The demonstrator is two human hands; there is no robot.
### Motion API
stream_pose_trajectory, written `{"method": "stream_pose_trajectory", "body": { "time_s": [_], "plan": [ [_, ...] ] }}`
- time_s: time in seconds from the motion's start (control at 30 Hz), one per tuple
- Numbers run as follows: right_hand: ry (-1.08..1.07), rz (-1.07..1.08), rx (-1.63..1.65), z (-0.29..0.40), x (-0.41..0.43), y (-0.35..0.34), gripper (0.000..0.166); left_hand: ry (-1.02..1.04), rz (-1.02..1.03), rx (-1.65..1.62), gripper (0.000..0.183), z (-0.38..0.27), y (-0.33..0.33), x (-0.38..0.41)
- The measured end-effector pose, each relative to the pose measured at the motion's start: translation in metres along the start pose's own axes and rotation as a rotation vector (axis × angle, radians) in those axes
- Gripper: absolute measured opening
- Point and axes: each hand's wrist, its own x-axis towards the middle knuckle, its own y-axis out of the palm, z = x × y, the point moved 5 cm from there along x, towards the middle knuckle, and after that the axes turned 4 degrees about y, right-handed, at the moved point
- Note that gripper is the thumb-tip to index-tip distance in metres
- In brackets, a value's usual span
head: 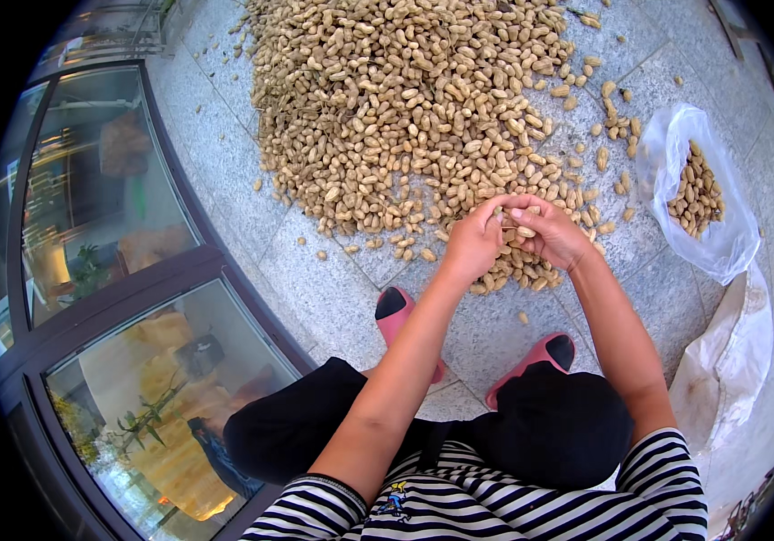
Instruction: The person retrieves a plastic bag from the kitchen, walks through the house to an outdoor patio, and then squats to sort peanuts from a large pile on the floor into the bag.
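Note:
A broad heap of unshelled peanuts (pixel 393 115) covers the stone paving in front of me. Over its near edge, my left hand (pixel 478 237) and my right hand (pixel 552 233) come together, fingertips almost touching. Between the thumbs and fingers of both hands are a few peanuts (pixel 524 231); my fingers partly hide them. Below the hands a small spread of peanuts (pixel 522 270) reaches toward my feet. To the right stands a clear plastic bag (pixel 718 253), its mouth open, with peanuts (pixel 696 193) inside.
Several loose peanuts (pixel 620 128) lie between heap and bag. A white woven sack (pixel 725 358) rests on the paving beside my right leg. Framed glass panels (pixel 109 176) stand along the left. My feet, in pink shoes (pixel 397 314), are just short of the heap.

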Motion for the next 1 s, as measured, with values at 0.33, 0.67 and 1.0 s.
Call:
{"method": "stream_pose_trajectory", "body": {
  "time_s": [0.33,0.67,1.0],
  "plan": [
    [-0.116,-0.497,0.029,-0.006,-0.021,-0.010,0.017,0.182,-0.179,0.178,0.031,-0.025,0.043,-0.037],
    [0.164,-0.217,-0.204,0.006,-0.045,0.019,0.040,-0.121,-0.095,-0.574,0.020,0.004,0.026,-0.042],
    [-0.050,-0.152,0.130,-0.037,-0.034,0.004,0.013,0.019,-0.171,-0.234,0.015,0.024,0.040,-0.048]
  ]
}}
